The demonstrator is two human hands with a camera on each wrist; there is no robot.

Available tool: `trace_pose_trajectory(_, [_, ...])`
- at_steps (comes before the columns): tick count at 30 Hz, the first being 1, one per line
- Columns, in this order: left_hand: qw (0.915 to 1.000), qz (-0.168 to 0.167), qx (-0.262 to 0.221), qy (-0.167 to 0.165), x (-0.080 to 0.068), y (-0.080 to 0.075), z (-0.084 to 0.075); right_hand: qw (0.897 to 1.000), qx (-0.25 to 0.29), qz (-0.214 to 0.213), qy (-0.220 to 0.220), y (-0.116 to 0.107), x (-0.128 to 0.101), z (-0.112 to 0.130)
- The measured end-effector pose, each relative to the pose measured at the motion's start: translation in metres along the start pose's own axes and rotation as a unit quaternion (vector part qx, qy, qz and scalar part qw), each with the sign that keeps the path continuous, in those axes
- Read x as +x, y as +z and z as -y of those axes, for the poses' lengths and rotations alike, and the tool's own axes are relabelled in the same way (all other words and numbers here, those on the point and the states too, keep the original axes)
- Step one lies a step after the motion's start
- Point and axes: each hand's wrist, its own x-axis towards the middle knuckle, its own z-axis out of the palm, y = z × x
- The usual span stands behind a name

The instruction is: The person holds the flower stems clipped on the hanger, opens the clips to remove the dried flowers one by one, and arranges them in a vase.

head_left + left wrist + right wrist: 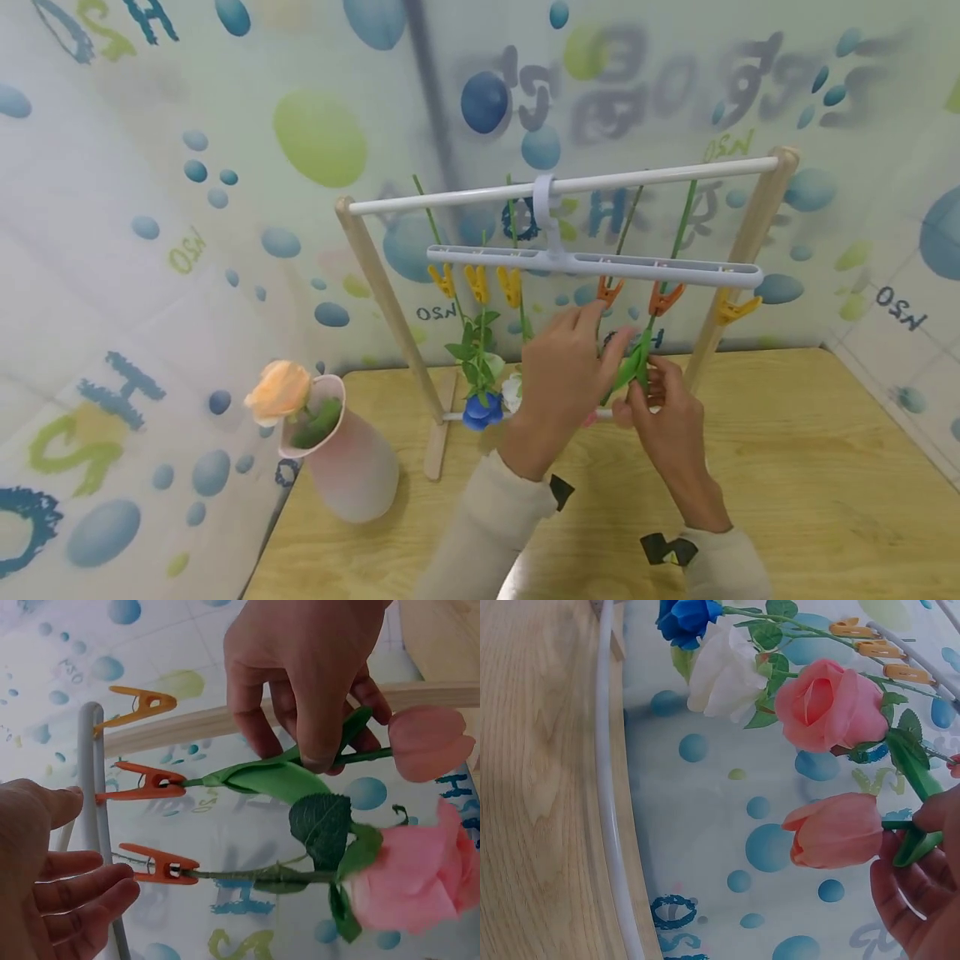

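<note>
A white clip hanger (592, 265) hangs from a wooden rack's white rod (570, 183). A pink tulip (431, 742) hangs head down, its stem in an orange clip (146, 784). My right hand (663, 412) pinches that tulip's stem and leaf (277, 776); the tulip (836, 829) sits just beside its fingers (919, 900). My left hand (566, 367) reaches up beside the hanger bar (94, 825), fingers (75, 889) relaxed and holding nothing, close to a second orange clip (157, 864) that grips a pink rose (420, 877).
Yellow clips (476, 283) hold a blue flower (480, 410) and a white one (724, 675); a further yellow clip (142, 701) holds nothing. A pink vase (352, 467) with a peach rose (279, 390) stands at the wooden table's (810, 475) left corner. Patterned sheets close off the back and sides.
</note>
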Motion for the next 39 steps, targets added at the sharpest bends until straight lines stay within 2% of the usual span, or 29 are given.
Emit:
trace_pose_trajectory(6, [0.9986,0.037,0.028,0.023,0.013,0.021,-0.016,1.0,-0.005,0.008,-0.015,-0.002,-0.001,-0.002])
trace_pose_trajectory(14, [0.9963,0.05,0.068,-0.013,0.024,0.041,-0.03,1.0,-0.016,0.007,-0.012,-0.001,-0.004,-0.003])
trace_pose_trajectory(17, [0.9953,0.05,0.081,-0.019,0.028,0.043,-0.032,1.0,-0.013,0.01,-0.012,-0.002,-0.004,-0.003])
trace_pose_trajectory(23, [0.9947,0.03,0.099,-0.002,0.032,0.046,-0.034,1.0,-0.018,0.011,-0.002,-0.002,-0.004,-0.001])
trace_pose_trajectory(31, [0.9957,0.006,0.091,0.014,0.033,0.048,-0.033,0.999,-0.014,0.015,0.033,-0.003,-0.004,0.001])
trace_pose_trajectory(39, [0.9966,0.002,0.081,0.016,0.034,0.048,-0.031,1.0,-0.008,0.018,0.023,-0.004,-0.008,-0.005])
